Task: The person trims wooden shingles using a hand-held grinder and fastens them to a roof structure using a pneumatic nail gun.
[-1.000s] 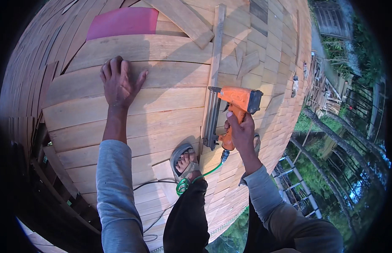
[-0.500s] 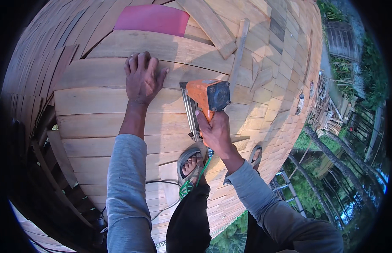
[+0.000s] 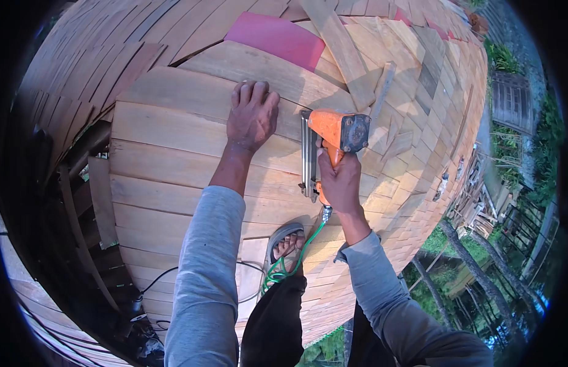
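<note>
My right hand [image 3: 341,183] is closed round the handle of an orange nail gun [image 3: 330,125] with a black end cap. Its nose and long metal magazine lie close over the wooden boards. A green air hose [image 3: 309,240] runs from the handle's base down toward my foot. To the left, my left hand [image 3: 252,116] bears down with bent fingers on a pale wooden board [image 3: 180,85] in the upper rows, apart from the nail gun. Its fingertips are tucked out of sight at the board's edge.
A pink sheet [image 3: 275,40] lies beyond the boards, with a loose plank [image 3: 342,52] beside it. My sandalled foot [image 3: 287,241] stands on the overlapping boards. A dark open gap with framing [image 3: 82,226] is at left. Past the curved right edge are trees and scattered timber [image 3: 479,199].
The view has shifted, so boards and pink sheet appear farther right. My left hand's thumb has drawn in nearer its fingers. The nail gun stays in my right hand, its magazine more upright in the picture.
</note>
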Available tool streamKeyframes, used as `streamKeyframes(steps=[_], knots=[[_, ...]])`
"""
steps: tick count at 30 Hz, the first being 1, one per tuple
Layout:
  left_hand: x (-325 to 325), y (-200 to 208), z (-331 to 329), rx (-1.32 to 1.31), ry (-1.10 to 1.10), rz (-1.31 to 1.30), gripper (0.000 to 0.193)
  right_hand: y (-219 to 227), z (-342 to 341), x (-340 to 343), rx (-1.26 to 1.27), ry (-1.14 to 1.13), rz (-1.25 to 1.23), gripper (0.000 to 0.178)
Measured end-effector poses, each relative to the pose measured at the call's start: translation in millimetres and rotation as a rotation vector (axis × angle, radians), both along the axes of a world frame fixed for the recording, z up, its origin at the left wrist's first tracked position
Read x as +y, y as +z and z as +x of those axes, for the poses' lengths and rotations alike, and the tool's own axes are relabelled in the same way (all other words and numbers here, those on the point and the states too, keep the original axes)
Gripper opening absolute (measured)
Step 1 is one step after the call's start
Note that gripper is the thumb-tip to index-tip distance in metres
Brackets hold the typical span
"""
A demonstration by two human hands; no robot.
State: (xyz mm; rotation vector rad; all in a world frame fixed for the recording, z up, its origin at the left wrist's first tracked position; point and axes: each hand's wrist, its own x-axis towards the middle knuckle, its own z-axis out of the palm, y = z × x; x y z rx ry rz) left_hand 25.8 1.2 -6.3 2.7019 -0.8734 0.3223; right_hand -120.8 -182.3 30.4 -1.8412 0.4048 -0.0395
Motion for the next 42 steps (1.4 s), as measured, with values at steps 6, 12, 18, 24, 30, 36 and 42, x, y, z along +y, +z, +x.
streamKeyframes(steps=[6, 12, 18, 24, 30, 36, 42], knots=[[30.5, 0.6, -44.3, 0.09, 0.006, 0.167, 0.057, 31.3, 13.0, -4.1, 0.301, -0.036, 0.075, 0.014], [28.8, -6.4, -85.8, 0.2, 0.084, 0.275, 0.067, 72.1, 51.2, -2.1, -0.021, 0.192, -0.079, 0.021], [31.6, -26.4, -89.7, 0.215, -0.074, 0.324, 0.04, 94.1, 133.1, 71.1, -0.201, 0.478, -0.185, 0.035], [30.1, -17.8, -92.8, 0.235, -0.125, 0.404, 0.034, 89.3, 153.1, 85.0, -0.038, 0.539, -0.309, 0.04], [38.9, -31.9, -98.7, 0.283, -0.088, 0.352, 0.038, 85.9, 152.6, 80.6, -0.111, 0.599, -0.254, 0.038], [29.5, -13.3, -95.0, 0.482, -0.026, 0.282, 0.044, 82.5, 117.4, 73.5, -0.162, 0.58, -0.258, 0.033], [33.6, -19.6, -95.3, 0.095, -0.136, 0.362, 0.044, 91.6, 119.9, 59.5, -0.217, 0.516, -0.203, 0.032]])
